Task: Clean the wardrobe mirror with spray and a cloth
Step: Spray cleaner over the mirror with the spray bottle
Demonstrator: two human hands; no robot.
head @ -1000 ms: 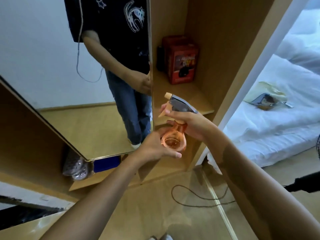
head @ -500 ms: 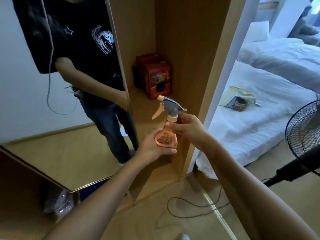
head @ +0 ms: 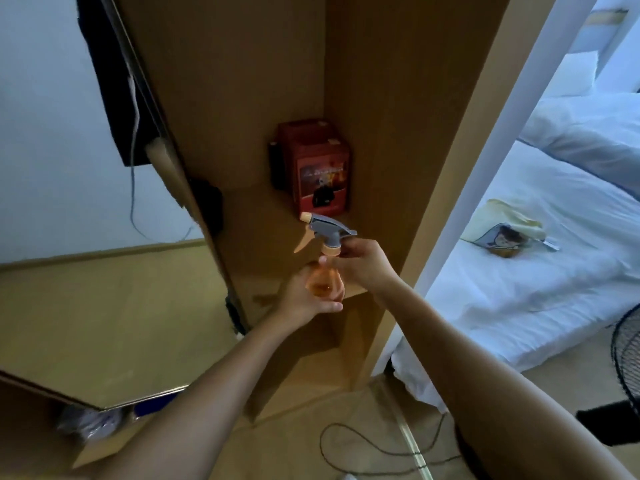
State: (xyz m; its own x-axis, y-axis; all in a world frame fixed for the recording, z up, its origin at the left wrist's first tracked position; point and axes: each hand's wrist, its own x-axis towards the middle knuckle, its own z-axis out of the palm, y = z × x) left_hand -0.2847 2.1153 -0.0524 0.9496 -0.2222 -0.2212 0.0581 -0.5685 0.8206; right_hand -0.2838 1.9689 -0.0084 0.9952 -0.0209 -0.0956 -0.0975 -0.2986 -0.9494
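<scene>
An orange spray bottle (head: 323,280) with a grey trigger head (head: 330,230) is upright in front of the wardrobe shelf. My left hand (head: 304,299) cups its round base from below. My right hand (head: 363,265) pinches the bottle's neck just under the trigger head. The wardrobe mirror (head: 86,271) fills the left side on the open door and reflects the wall, the floor and part of a dark shirt. A pale yellow cloth (head: 498,223) lies on the bed at the right, away from both hands.
A red box (head: 320,174) stands at the back of the wooden shelf (head: 263,244). A white bed (head: 554,271) is at the right, with a black fan (head: 627,358) at the frame's edge. A dark cable (head: 374,452) loops on the floor below.
The view has swung so the mirror shows less of the person's reflection. The bottle has stayed held between both hands, now closer to the shelf; my right hand's grip sits at the neck.
</scene>
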